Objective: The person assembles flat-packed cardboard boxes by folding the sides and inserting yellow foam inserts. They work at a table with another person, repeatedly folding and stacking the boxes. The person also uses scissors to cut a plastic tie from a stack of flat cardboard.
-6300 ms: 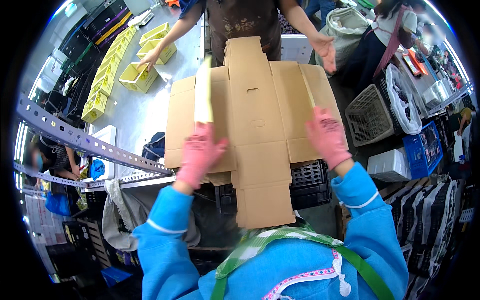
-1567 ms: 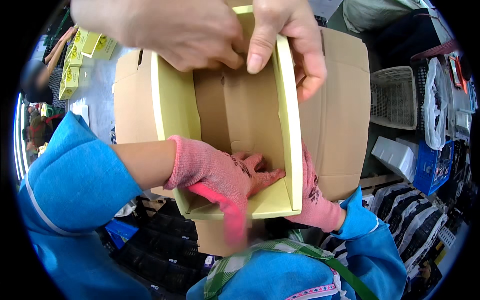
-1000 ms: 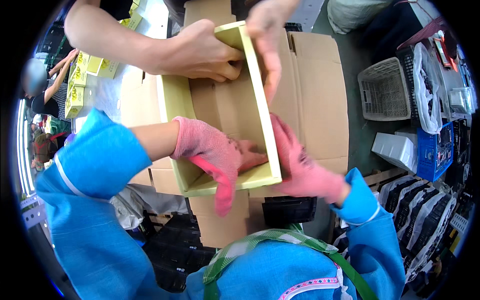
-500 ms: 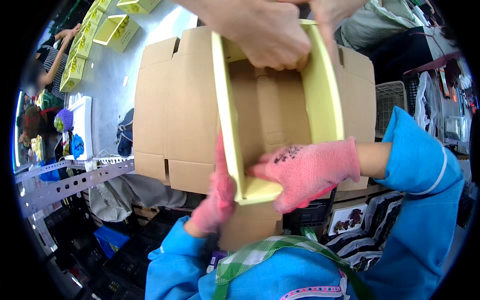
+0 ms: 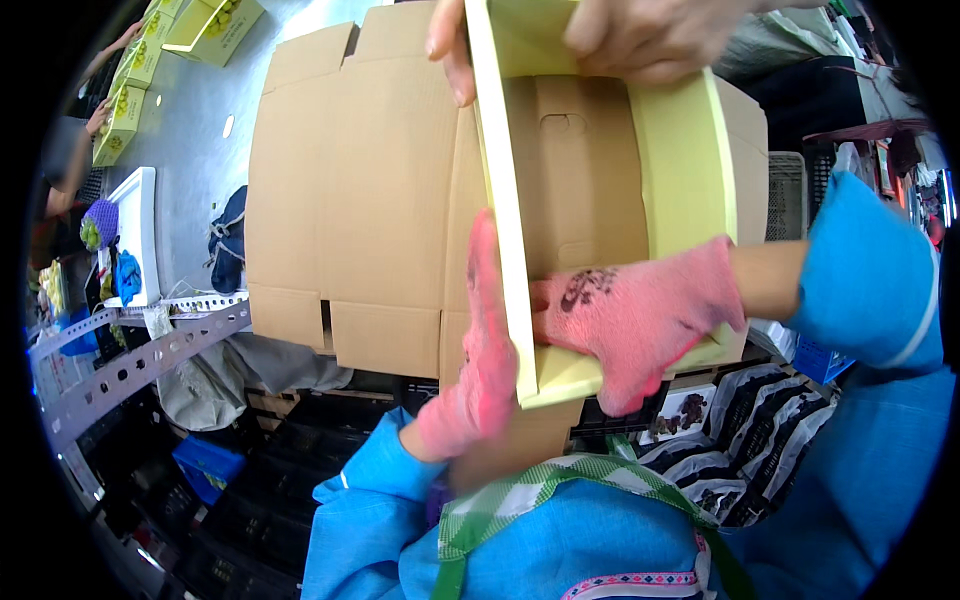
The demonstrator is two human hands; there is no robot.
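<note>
A pale yellow cardboard box (image 5: 690, 170) with an open top stands over a flattened brown carton (image 5: 385, 200). Brown surface shows inside its walls. My left hand (image 5: 482, 350), in a pink glove, lies flat with stretched fingers along the outside of the box's left wall, near the close corner. Reaching into the close end, my right hand (image 5: 640, 325), gloved in pink too, has its fingers against the inner left side and its thumb hanging over the near edge. At the far end, another person's bare hand (image 5: 660, 35) is at the box, with more bare fingers outside the left wall.
On the metal table (image 5: 205, 130) at the far left stand several yellow boxes of green grapes (image 5: 120, 115), handled by a co-worker. A white tray (image 5: 140, 235) lies nearby. A perforated metal rail (image 5: 150, 370) runs left. Black crates (image 5: 290, 460) lie below; bagged crates (image 5: 750, 430) sit lower right.
The yellow box has shifted right within the view. My left hand has moved up along its outer wall, and the other person's hands have shifted at the far end.
</note>
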